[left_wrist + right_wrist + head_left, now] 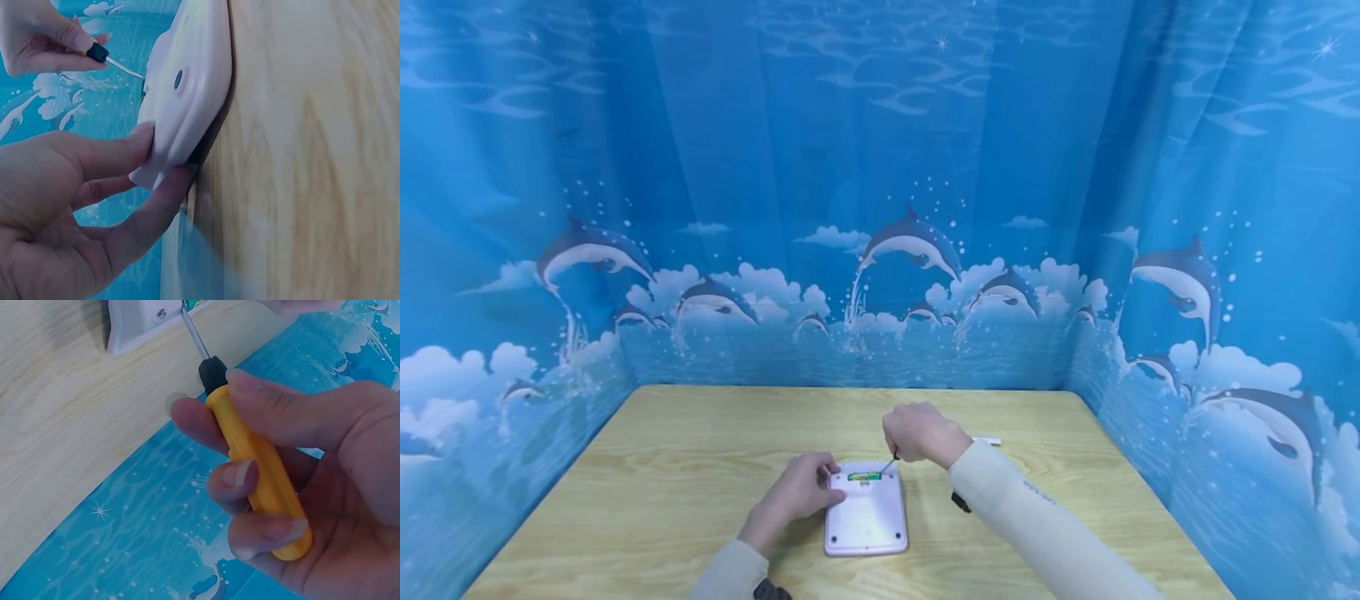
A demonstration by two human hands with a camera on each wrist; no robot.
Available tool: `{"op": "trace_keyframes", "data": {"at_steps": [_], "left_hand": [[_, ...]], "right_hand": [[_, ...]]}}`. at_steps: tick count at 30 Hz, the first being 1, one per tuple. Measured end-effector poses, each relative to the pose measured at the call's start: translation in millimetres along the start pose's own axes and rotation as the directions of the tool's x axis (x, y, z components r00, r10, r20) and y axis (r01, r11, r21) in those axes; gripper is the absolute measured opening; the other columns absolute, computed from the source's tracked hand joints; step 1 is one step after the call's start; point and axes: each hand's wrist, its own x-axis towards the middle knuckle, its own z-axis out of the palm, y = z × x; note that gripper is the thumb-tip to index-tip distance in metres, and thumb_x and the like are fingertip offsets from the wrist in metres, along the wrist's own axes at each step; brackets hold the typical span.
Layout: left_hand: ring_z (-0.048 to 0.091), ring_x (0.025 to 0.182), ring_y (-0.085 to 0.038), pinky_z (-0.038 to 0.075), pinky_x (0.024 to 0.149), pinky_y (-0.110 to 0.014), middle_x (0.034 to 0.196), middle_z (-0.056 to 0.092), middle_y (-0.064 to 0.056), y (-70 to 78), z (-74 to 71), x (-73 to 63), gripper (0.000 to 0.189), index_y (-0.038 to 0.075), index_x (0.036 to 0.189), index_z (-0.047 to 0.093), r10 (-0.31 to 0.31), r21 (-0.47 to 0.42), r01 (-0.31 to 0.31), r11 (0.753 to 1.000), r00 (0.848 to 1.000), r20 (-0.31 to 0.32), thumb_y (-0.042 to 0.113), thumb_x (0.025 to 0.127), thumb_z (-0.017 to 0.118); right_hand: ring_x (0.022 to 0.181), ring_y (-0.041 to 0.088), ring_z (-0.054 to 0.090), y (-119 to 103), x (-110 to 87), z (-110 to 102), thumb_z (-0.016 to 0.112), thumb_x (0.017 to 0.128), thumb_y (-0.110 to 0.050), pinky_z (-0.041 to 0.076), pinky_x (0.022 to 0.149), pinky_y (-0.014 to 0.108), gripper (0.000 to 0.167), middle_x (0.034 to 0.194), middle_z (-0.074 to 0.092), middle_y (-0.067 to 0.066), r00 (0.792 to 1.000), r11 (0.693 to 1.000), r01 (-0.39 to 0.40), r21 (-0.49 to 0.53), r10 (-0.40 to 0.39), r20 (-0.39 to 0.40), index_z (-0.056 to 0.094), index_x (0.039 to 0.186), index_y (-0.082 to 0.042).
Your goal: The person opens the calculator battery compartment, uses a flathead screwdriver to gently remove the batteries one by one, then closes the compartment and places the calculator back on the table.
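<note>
A white, flat, calculator-like device (867, 525) lies back side up on the table, with dark round screw spots at its corners. A green battery (865, 477) sits in an uncovered slot near its far edge. My left hand (802, 487) grips the device's far left side, thumb on top and fingers at the edge and underneath. In my right hand (921, 432) is a yellow-handled screwdriver (259, 469), fingers wrapped round its handle. Its metal shaft slants down to the right end of the battery slot, where the tip is at the battery's end.
A small white piece (987, 440) lies on the wooden table (700, 475) beyond my right forearm, which partly hides it. Blue dolphin-print curtains (880, 208) stand round the table's back and sides.
</note>
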Motion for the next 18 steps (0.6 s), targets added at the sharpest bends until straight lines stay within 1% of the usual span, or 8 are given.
{"op": "trace_keyframes", "data": {"at_steps": [6,11,13,16,18], "left_hand": [[0.059,0.08,-0.015,0.055,0.072,-0.03,0.091,0.065,-0.003,-5.1,-1.7,2.4,0.034,0.011,0.106,0.072,0.024,-0.029,-0.023,0.999,0.999,0.024,0.019,0.078,0.089],[0.059,0.081,-0.015,0.055,0.072,-0.029,0.088,0.064,-0.002,-9.3,-2.3,5.0,0.034,0.011,0.105,0.072,0.04,-0.053,-0.037,0.998,0.998,0.044,0.02,0.077,0.089],[0.06,0.082,-0.016,0.056,0.072,-0.03,0.09,0.064,-0.002,-10.5,-2.9,5.2,0.034,0.011,0.105,0.072,0.052,-0.059,-0.049,0.997,0.998,0.047,0.02,0.077,0.089],[0.063,0.083,-0.015,0.059,0.074,-0.031,0.097,0.065,-0.004,-11.4,-4.2,4.3,0.033,0.01,0.103,0.072,0.087,-0.061,-0.084,0.995,0.995,0.042,0.019,0.077,0.09],[0.064,0.084,-0.015,0.06,0.074,-0.031,0.1,0.065,-0.005,-10.8,-5.3,3.0,0.032,0.01,0.102,0.072,0.099,-0.063,-0.097,0.993,0.994,0.037,0.018,0.076,0.09]], "right_hand": [[0.056,0.009,0.033,0.9,0.1,0.0,0.069,0.095,-0.004,0.029,0.052,0.023,0.038,0.055,0.049,-0.008,1.0,1.0,-0.015,0.006,0.015,0.011,0.067,0.062,-0.022],[0.058,0.008,0.041,1.3,1.1,0.7,0.071,0.094,-0.005,0.036,0.054,0.022,0.032,0.062,0.06,-0.01,1.0,1.0,-0.025,-0.007,0.026,0.007,0.071,0.067,-0.023],[0.058,0.008,0.042,1.3,1.2,1.0,0.072,0.094,-0.006,0.038,0.054,0.022,0.031,0.064,0.062,-0.01,1.0,1.0,-0.029,-0.012,0.029,0.007,0.072,0.069,-0.023],[0.059,0.007,0.044,1.3,0.9,1.0,0.072,0.094,-0.006,0.039,0.054,0.021,0.028,0.067,0.064,-0.01,1.0,0.999,-0.029,-0.017,0.03,0.008,0.074,0.072,-0.023],[0.059,0.007,0.043,1.1,0.7,0.7,0.072,0.094,-0.006,0.038,0.054,0.021,0.028,0.066,0.064,-0.01,1.0,1.0,-0.028,-0.015,0.028,0.01,0.074,0.071,-0.023]]}}
